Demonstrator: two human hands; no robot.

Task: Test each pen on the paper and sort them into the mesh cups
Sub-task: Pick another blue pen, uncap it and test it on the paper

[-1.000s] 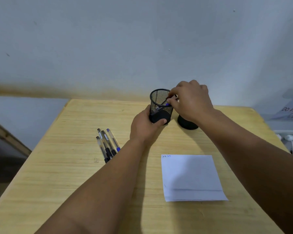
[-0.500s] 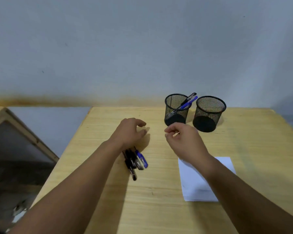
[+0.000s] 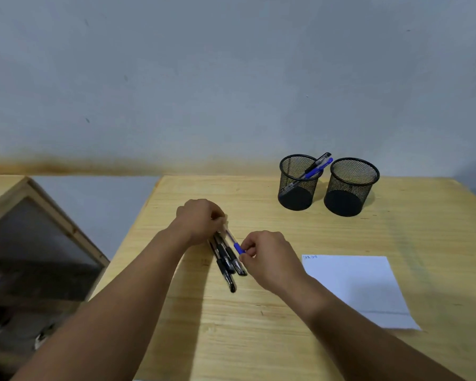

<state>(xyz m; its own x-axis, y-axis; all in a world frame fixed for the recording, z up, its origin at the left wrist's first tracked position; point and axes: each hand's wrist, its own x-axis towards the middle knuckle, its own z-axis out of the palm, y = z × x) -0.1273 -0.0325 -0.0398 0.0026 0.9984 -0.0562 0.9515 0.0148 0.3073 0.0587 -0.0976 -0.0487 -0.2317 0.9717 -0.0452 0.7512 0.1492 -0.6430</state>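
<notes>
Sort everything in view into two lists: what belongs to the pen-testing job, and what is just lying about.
Belongs to the job:
- blue-capped pen, held by left hand and right hand
- black pens on the table
- paper
- left mesh cup, holding two pens
- right mesh cup

Just lying about:
- wooden-framed panel left of the table

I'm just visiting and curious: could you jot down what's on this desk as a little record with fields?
left cup: holds two pens, one blue, one black
right cup: no pens visible inside
blue-capped pen: held at both ends
left hand: grips the pen's far end
right hand: pinches its blue cap
black pens: lying together on the table
paper: small scribble at top corner
</notes>
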